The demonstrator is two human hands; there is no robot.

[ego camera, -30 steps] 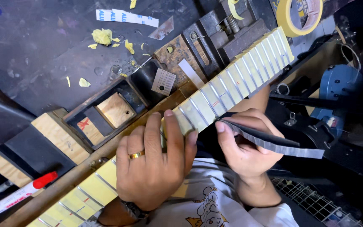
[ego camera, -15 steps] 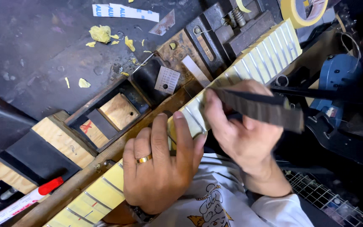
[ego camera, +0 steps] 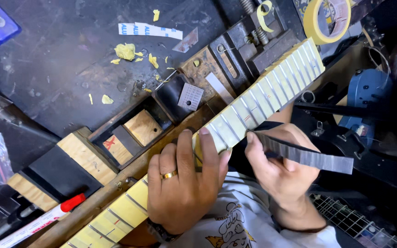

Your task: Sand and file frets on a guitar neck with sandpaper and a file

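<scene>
A left hand [ego camera: 187,183] presses flat, fingers spread, on a long pale guitar neck with taped frets [ego camera: 253,108], steadying it across the dark bench [ego camera: 47,69], while the right hand [ego camera: 279,170] pinches a flat grey file [ego camera: 306,154] at the neck's near edge.

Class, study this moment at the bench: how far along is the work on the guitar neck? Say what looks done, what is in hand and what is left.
Done: yellow masking tape covers the fretboard between the frets along the neck, and torn tape scraps lie on the bench. In hand: the left hand presses the neck flat while the right hand holds a long dark file at its edge. Left: the frets under and beyond the left hand; their finish cannot be judged.
</scene>
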